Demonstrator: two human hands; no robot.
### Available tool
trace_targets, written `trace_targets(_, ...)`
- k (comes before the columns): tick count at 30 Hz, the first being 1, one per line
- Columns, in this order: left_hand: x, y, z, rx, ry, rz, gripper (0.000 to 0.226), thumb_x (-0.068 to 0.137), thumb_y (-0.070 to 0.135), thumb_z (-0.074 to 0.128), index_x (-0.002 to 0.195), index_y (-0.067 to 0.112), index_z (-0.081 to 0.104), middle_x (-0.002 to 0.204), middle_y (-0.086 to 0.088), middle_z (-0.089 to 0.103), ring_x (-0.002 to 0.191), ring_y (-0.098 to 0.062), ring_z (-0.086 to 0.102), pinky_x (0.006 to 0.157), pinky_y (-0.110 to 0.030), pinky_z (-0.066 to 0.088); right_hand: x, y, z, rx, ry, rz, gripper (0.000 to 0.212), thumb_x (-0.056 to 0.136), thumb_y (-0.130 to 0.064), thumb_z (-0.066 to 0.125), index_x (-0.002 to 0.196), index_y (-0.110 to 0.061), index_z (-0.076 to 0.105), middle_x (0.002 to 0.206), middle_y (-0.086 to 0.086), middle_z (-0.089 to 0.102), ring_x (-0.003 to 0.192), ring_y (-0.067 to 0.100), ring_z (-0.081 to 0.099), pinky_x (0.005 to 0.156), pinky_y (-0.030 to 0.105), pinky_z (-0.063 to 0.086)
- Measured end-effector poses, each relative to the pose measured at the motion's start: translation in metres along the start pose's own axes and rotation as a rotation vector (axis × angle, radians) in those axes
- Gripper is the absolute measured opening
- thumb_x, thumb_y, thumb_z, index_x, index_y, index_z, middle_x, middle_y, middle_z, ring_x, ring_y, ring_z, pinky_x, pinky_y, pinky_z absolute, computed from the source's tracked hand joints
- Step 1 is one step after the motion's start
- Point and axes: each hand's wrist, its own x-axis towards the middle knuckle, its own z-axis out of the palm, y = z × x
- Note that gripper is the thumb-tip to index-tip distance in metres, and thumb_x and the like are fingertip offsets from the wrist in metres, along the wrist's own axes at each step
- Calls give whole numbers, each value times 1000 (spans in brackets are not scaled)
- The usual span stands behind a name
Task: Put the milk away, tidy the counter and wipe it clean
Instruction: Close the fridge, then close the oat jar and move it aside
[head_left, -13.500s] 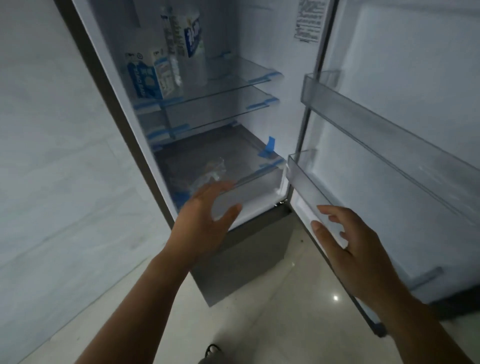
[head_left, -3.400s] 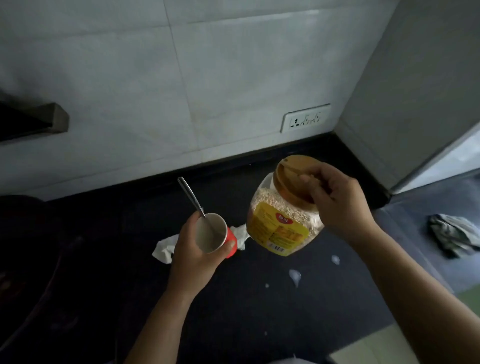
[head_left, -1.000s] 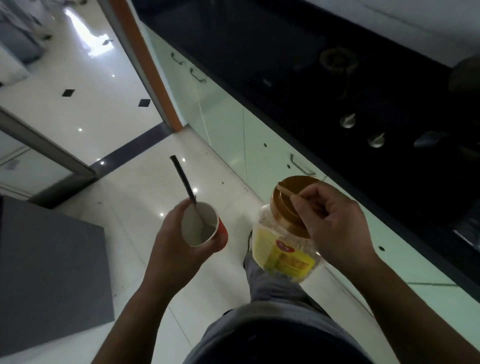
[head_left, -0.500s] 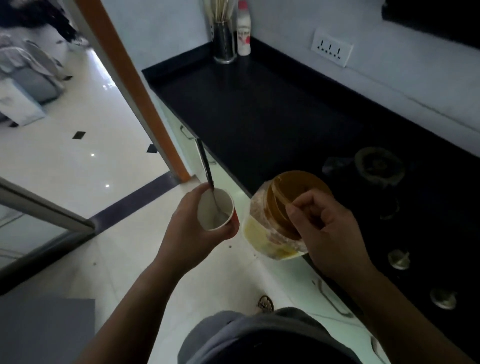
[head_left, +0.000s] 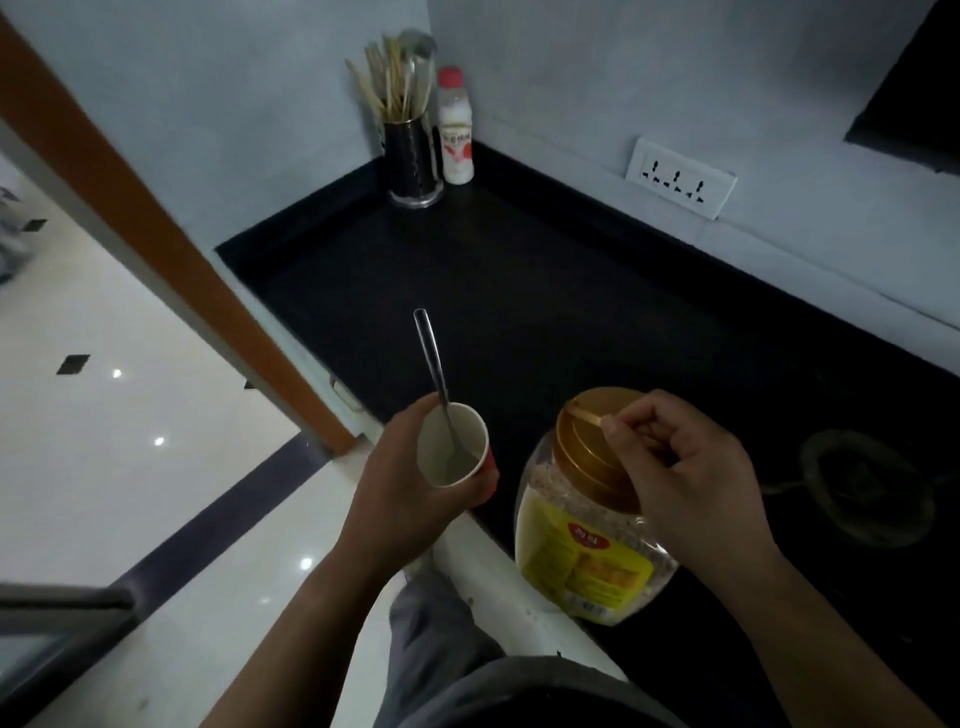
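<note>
Since 1 second ago the person has turned to the counter (head_left: 519, 291), left end (no milk in sight). The left hand (head_left: 410, 499) wraps the cup (head_left: 457, 447) with its spoon (head_left: 434, 358); the right hand (head_left: 685, 478) pinches the jar (head_left: 587, 566) by its lid handle above the near edge, likely to set both down.

A dark cylindrical metal utensil holder (head_left: 413, 166) stands in the corner where the pale walls (head_left: 571, 78) meet, filled with wooden chopsticks (head_left: 382, 88). A white plastic bottle with a red cap (head_left: 456, 140) stands just beside it, on its right. A white multi-socket wall plate (head_left: 680, 177) sits low on the right wall. An orange-brown wooden door frame (head_left: 156, 244) borders glossy white floor tiles (head_left: 104, 467). A round dark stove burner (head_left: 865, 488) lies at far right.
</note>
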Motion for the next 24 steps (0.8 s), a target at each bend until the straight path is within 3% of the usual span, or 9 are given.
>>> trace_targets(3,74,-14,-31,-9,-117,63,54,65,33,81,102,49,44,104,23,51,101,3,50,79,-16,41,45,-18,36,48,73,57,13,84,-31,60,74,-24,60,72,-8,65,65,4,61,58,21,49)
trace_targets(6,142,-17,-64,30,-266,133,34,67,32,78,92,36,56,91,11,61,88,-5,59,75,-27,52,85,-39,69,56,125,117,11,83,-29,62,74,-24,61,69,-5,65,62,7,62,61,33,54)
trace_targets(11,221,-32,-97,23,-308,187,28,66,29,77,86,32,57,83,9,63,83,-11,63,73,-31,54,146,-59,106,45,229,170,13,76,-30,70,74,-23,60,69,-5,65,63,7,63,60,30,54)
trace_targets(16,245,-28,-97,49,-297,243,50,68,20,78,87,57,50,98,22,56,87,0,59,71,-9,46,185,-58,119,45,297,189,14,80,-34,66,73,-26,58,66,-4,65,60,8,62,59,35,54)
trace_targets(20,255,-31,-93,46,-279,246,40,68,12,78,82,42,54,98,19,56,86,-2,58,72,-6,44,212,-53,118,42,345,203,15,81,-32,66,70,-25,58,68,-8,65,62,7,62,58,33,54)
trace_targets(24,280,-24,-105,11,-342,206,38,66,8,79,77,35,54,93,30,59,83,7,59,71,-3,42,233,-60,119,-13,388,190,16,82,-34,65,70,-26,58,66,-7,64,69,1,61,55,27,51)
